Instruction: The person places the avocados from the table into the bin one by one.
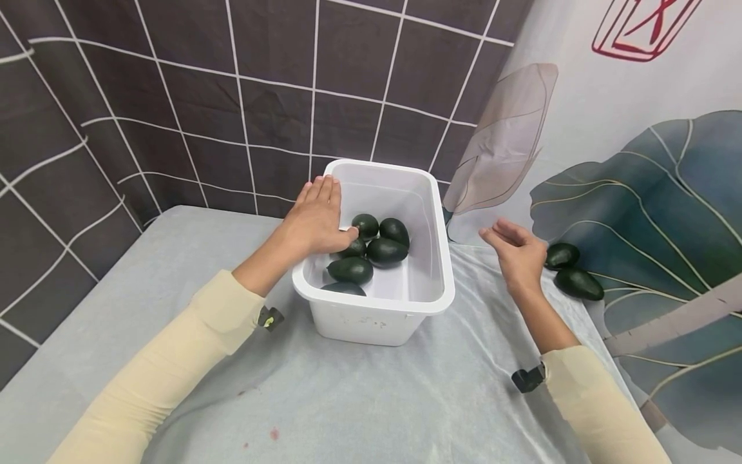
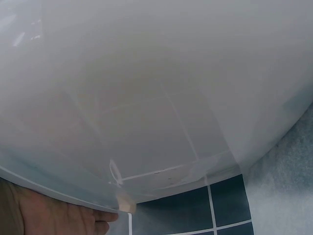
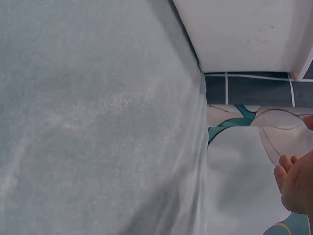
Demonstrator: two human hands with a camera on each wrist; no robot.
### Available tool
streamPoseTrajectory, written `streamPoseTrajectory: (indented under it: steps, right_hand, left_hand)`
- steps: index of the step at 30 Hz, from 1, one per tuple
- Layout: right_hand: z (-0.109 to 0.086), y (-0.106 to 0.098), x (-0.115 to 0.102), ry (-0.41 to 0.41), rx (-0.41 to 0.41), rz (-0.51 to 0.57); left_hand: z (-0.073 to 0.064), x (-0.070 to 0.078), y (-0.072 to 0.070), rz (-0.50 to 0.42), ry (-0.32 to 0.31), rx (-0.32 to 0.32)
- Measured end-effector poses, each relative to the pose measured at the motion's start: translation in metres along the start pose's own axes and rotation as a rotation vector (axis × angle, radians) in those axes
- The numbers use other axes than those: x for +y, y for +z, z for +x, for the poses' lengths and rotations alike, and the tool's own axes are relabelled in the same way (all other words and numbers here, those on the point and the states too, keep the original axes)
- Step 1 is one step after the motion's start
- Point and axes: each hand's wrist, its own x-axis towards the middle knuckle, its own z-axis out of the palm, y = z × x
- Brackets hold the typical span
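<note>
A white plastic bin [image 1: 373, 317] stands on the cloth, with several dark green avocados [image 1: 387, 252] lying in it. My left hand [image 1: 315, 219] rests on the bin's left rim, fingers straight and thumb reaching over the inside. The left wrist view is mostly filled by the bin's outer wall [image 2: 146, 122], with the hand along its rim. To the right of the bin, my right hand [image 1: 517, 254] hovers with fingers loosely bent and nothing in them. Just beyond it, two more avocados [image 1: 578, 284] lie at the right edge of the cloth.
A pale grey-blue cloth [image 1: 324, 399] covers the table and carries a few small reddish spots. Behind the bin hangs a dark curtain [image 1: 272, 116] with a white grid. A sheet with large printed leaves [image 1: 655, 193] hangs along the right side.
</note>
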Motion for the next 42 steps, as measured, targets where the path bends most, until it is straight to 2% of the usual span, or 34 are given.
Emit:
streamPoseTrajectory:
  steps: [4,18,25,32,35,40,42]
  right_hand:
    - [0.002,-0.004,0.002,0.014,0.009,-0.009]
    - [0.005,-0.019,0.010,0.067,0.062,0.101]
    - [0.007,-0.027,0.013,0.078,0.102,0.092]
    - [0.007,-0.033,0.017,0.117,0.102,0.106]
    - [0.006,-0.036,0.019,0.116,0.105,0.080]
    - [0.005,-0.041,0.021,0.113,0.112,0.089]
    - [0.006,-0.044,0.021,0.125,0.124,0.124]
  left_hand:
    - [-0.001,0.001,-0.001,0.000,0.001,0.002]
    - [0.002,-0.001,0.001,0.009,0.000,-0.003]
    - [0.001,0.000,0.001,0.000,-0.003,-0.006]
    - [0.000,-0.001,0.002,-0.008,-0.002,-0.009]
    - [0.001,0.000,0.002,-0.006,0.002,-0.003]
    - [0.000,0.000,0.002,-0.004,0.001,0.002]
    - [-0.001,0.000,0.002,-0.005,-0.001,0.001]
